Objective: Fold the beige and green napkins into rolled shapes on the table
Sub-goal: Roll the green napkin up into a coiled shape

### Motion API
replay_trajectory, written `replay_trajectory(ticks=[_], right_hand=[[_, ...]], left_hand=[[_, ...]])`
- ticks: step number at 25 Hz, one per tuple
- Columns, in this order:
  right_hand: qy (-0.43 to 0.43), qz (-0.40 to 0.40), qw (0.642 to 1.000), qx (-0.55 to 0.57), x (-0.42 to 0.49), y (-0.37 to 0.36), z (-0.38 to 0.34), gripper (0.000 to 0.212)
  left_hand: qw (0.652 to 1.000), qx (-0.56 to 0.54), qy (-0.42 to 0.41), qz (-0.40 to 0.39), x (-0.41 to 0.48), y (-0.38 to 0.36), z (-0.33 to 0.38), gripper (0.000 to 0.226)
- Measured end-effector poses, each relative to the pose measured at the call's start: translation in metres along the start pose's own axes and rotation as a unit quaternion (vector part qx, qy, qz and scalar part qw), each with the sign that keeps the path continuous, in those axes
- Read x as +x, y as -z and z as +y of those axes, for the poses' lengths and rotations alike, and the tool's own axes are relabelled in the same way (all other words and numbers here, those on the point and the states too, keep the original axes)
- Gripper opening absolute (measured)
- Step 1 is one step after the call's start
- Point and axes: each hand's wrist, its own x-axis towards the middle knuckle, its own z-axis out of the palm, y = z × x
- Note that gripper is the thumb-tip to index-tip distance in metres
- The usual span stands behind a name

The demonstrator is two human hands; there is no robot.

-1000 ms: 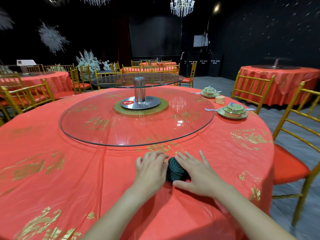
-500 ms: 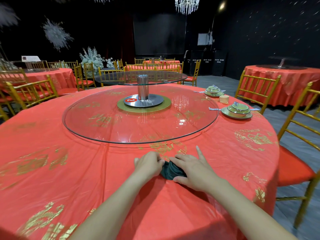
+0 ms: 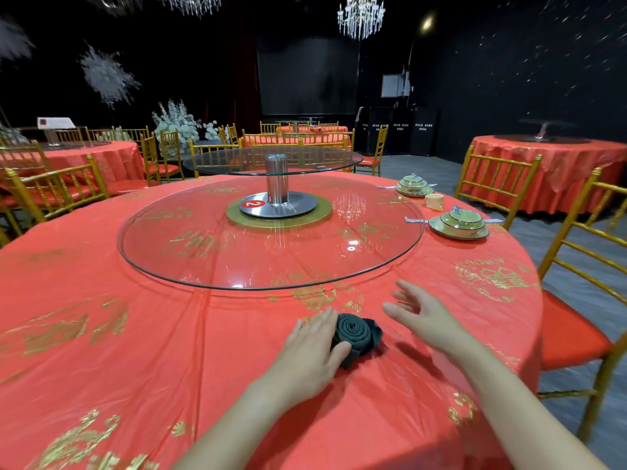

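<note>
A dark green napkin [image 3: 354, 335] rolled into a spiral lies on the red tablecloth [image 3: 169, 334] near the table's front edge. My left hand [image 3: 314, 351] rests against its left side with straight fingers. My right hand [image 3: 422, 313] hovers open a little to the right of the roll, blurred and not touching it. A rolled beige napkin [image 3: 434, 201] stands far right between two place settings.
A large glass turntable [image 3: 271, 232] covers the table's middle, with a smaller raised glass tier on a metal post [image 3: 277, 179]. Two green bowl-and-plate sets [image 3: 458, 223] sit at the far right. Gold chairs [image 3: 576, 300] ring the table; more red tables stand behind.
My right hand has lifted off the green roll and moved right, uncovering the spiral. My left hand has straightened against the roll's left side.
</note>
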Motion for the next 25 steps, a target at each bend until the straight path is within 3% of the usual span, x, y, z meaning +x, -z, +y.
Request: replay_trajectory(ticks=[2, 4, 8, 14, 20, 25], right_hand=[[-0.024, 0.079, 0.995, -0.059, 0.0, -0.01, 0.009, 0.056], [-0.021, 0.07, 0.989, -0.128, 0.003, -0.028, 0.012, 0.042], [-0.034, 0.077, 0.979, -0.187, 0.006, -0.046, 0.011, 0.015], [-0.014, 0.106, 0.964, -0.243, 0.007, -0.05, 0.018, 0.02], [-0.016, 0.143, 0.966, -0.216, 0.012, -0.034, 0.015, 0.023], [-0.015, 0.084, 0.957, -0.276, 0.016, -0.044, 0.01, 0.022]], left_hand=[[0.999, 0.036, 0.001, 0.006, 0.003, 0.006, 0.009, 0.071], [0.997, 0.068, -0.019, 0.008, 0.013, 0.01, 0.025, 0.085], [0.995, 0.073, -0.011, -0.061, 0.04, 0.003, 0.039, 0.109], [0.998, 0.06, -0.012, -0.034, 0.036, -0.005, 0.016, 0.067], [1.0, -0.005, -0.007, -0.018, 0.031, -0.01, 0.011, 0.055], [1.0, 0.013, -0.015, -0.024, 0.033, -0.012, 0.015, 0.053]])
